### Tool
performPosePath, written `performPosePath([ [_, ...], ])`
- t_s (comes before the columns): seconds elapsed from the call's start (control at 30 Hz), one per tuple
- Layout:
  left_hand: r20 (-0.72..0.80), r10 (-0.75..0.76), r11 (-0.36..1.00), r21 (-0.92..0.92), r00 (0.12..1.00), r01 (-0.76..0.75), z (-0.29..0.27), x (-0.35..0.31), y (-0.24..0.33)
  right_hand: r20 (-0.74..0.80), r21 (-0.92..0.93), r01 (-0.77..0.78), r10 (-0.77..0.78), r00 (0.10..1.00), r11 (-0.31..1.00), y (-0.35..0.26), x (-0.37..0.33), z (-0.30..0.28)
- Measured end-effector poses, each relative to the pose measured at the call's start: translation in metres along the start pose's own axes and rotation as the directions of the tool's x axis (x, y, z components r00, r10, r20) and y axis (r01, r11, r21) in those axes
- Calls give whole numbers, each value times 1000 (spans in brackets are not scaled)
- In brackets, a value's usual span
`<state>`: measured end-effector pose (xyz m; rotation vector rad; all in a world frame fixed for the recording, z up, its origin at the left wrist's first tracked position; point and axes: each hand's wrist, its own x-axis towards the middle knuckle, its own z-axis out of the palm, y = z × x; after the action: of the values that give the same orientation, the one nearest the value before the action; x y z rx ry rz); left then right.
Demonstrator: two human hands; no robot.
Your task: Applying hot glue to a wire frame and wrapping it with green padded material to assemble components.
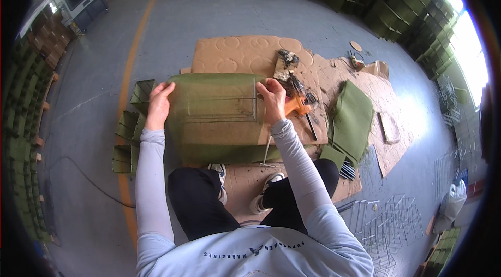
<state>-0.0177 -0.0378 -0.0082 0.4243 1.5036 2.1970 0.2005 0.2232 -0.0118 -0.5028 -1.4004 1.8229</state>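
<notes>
A see-through green mesh sheet (209,85) is stretched across a cardboard-topped work surface in front of my knees. My left hand (160,103) pinches its left edge, thumb and fingers closed. At the opposite side my right hand (273,98) is closed on the corner of a thin metal wire frame (255,103), which lies against the mesh; its fingers also touch the mesh edge. Part of the frame shows only as dark lines through the mesh. Just right of my right hand is an orange tool (297,105), partly hidden, resembling a glue gun.
Dark-stained scraps (286,65) lie on the cardboard (224,50). Folded green fabric (352,112) rests at the right, with wire frames (402,219) on the floor beyond. Open green boxes (125,158) stand at the left. A cable (86,178) crosses the floor.
</notes>
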Motion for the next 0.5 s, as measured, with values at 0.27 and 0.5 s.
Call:
performPosePath([
  [0.27,5,-135,989,64,991,134,8,18,1,48,-138,-52,59,997,989,14,20,-13],
  [0.5,-79,-60,978,197,995,74,5,-5,0,67,-140,-99,110,992,985,17,10,-17],
])
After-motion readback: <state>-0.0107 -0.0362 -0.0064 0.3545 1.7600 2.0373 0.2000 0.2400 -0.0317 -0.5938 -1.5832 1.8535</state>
